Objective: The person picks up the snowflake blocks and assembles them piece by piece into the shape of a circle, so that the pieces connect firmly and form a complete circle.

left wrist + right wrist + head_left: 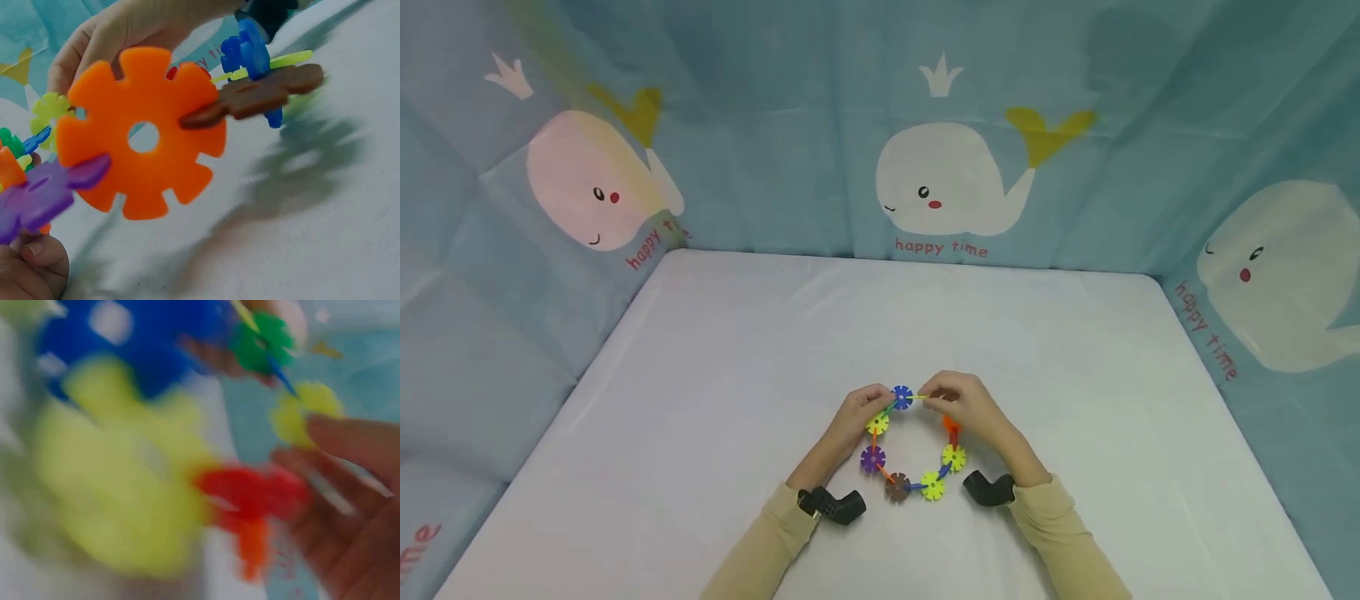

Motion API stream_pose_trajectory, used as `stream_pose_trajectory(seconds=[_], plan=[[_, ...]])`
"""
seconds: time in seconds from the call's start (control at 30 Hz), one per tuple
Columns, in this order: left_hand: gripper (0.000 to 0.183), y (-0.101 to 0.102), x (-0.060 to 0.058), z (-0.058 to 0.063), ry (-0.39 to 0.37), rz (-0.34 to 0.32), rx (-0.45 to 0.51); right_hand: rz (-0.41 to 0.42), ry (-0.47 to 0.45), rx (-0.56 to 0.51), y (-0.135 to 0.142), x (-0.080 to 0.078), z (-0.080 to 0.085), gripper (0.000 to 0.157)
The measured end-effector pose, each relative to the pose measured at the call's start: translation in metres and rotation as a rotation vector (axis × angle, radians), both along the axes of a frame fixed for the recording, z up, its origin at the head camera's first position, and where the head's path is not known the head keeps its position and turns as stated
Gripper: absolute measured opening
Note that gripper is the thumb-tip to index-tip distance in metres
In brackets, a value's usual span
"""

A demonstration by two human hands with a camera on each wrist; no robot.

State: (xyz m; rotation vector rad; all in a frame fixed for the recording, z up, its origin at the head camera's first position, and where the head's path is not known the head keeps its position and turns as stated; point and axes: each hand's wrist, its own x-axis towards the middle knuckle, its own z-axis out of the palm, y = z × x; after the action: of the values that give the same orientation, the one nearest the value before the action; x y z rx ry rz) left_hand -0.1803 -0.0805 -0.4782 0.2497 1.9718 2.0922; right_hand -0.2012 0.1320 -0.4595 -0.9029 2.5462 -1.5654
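A ring-like chain of slotted plastic discs, shaped like snowflakes, hangs between both hands. My left hand (859, 414) pinches the chain at its upper left, beside a blue disc (902, 397) and a yellow disc (877, 424). With thumb and fingers my right hand (967, 406) grips a yellow disc (290, 425) at the upper right; it appears edge-on next to the blue one in the head view. Below the right hand come a red disc (250, 494) and an orange piece. A purple disc (872, 459) and a brown disc (897, 487) form the lower left.
The white table (737, 350) lies under the hands. A blue curtain (775, 167) printed with whales surrounds its back and sides. Black wrist cameras (988, 489) sit close to the chain's lower part. In the left wrist view, a large orange disc (94, 131) stands close up.
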Motion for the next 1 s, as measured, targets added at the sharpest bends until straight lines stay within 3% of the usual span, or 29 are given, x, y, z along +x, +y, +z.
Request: stream_pose_trajectory(seconds=[0.07, 0.2, 0.33, 0.43, 0.63, 0.87, 1.0], plan=[[0.015, -0.002, -0.001, -0.002, -0.036, 0.038, 0.028, -0.024, -0.101, 0.079, 0.01, -0.003, 0.004, 0.017], [0.014, -0.003, -0.007, -0.016, -0.091, 0.136, 0.092, -0.079, -0.395, 0.178, 0.032, -0.005, 0.001, 0.026], [0.014, -0.001, -0.012, -0.025, -0.093, 0.2, 0.116, -0.023, -0.567, 0.187, 0.04, -0.005, -0.006, 0.021], [0.013, 0.001, -0.012, -0.026, -0.089, 0.19, 0.113, 0.004, -0.593, 0.115, 0.041, -0.005, -0.008, 0.019], [0.016, 0.003, -0.011, -0.028, -0.091, 0.109, 0.1, -0.084, -0.555, -0.049, 0.035, -0.003, -0.006, 0.019], [0.017, 0.003, -0.011, -0.027, -0.066, 0.094, 0.061, -0.105, -0.524, -0.196, 0.012, 0.006, 0.013, 0.017], [0.018, 0.002, -0.011, -0.026, -0.075, 0.099, 0.05, -0.1, -0.502, -0.225, 0.01, 0.006, 0.008, 0.017]])
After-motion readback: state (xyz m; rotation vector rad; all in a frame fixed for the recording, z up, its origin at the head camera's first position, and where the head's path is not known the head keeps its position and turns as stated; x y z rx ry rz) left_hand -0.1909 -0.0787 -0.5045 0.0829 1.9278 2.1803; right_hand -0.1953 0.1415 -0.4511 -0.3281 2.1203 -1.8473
